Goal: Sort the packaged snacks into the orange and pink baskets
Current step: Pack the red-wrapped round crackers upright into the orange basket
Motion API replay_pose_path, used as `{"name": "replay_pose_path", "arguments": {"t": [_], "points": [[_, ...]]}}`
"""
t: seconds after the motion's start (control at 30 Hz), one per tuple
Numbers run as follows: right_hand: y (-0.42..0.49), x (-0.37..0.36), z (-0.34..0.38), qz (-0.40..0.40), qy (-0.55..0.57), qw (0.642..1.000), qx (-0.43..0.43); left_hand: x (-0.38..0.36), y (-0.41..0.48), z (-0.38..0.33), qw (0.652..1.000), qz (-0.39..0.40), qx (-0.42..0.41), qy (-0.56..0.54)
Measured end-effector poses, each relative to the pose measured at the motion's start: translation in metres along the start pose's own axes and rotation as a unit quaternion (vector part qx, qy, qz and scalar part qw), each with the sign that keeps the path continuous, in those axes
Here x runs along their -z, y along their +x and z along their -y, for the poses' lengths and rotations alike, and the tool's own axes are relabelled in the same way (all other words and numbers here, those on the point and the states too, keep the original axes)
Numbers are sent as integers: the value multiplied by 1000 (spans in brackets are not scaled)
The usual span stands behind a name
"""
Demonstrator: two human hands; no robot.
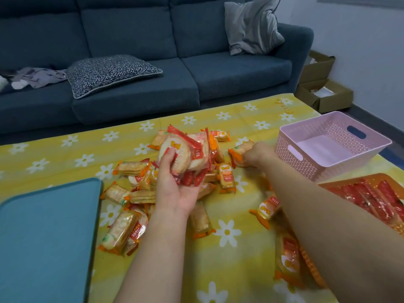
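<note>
My left hand (175, 186) is raised above the pile and grips a bunch of red-edged round rice cracker packs (185, 152). My right hand (255, 155) reaches forward and grips an orange-edged pack (239, 150) lying on the cloth beside the pink basket (306, 169). The pink basket looks empty inside. The orange basket (330, 185) at the right, partly hidden by my right arm, holds several red-edged packs (371, 197). Several orange-edged packs (131, 168) lie scattered over the middle of the table.
A yellow cloth with white daisies (65, 158) covers the table. A teal tray (48, 237) sits at the front left. A dark blue sofa (142, 40) with cushions stands behind the table. Cardboard boxes (323, 95) sit on the floor at the far right.
</note>
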State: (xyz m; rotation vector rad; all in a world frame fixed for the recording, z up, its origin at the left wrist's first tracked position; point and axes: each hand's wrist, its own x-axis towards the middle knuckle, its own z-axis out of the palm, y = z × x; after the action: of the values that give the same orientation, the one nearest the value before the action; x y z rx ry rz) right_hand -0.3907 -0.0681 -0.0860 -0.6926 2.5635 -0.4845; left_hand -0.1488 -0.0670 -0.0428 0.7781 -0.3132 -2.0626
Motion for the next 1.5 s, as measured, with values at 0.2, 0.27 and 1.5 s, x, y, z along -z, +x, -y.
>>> {"name": "replay_pose_path", "arguments": {"t": [0.2, 0.27, 1.5], "points": [[8, -19, 14, -27, 113, 990, -77, 9, 9, -19, 997, -45, -53, -24], [1, -9, 10, -3, 145, 988, -52, 10, 11, -25, 996, -56, -68, -27], [-219, 140, -128, -174, 429, 876, 134, -95, -96, 147, 960, 151, -37, 232]]}}
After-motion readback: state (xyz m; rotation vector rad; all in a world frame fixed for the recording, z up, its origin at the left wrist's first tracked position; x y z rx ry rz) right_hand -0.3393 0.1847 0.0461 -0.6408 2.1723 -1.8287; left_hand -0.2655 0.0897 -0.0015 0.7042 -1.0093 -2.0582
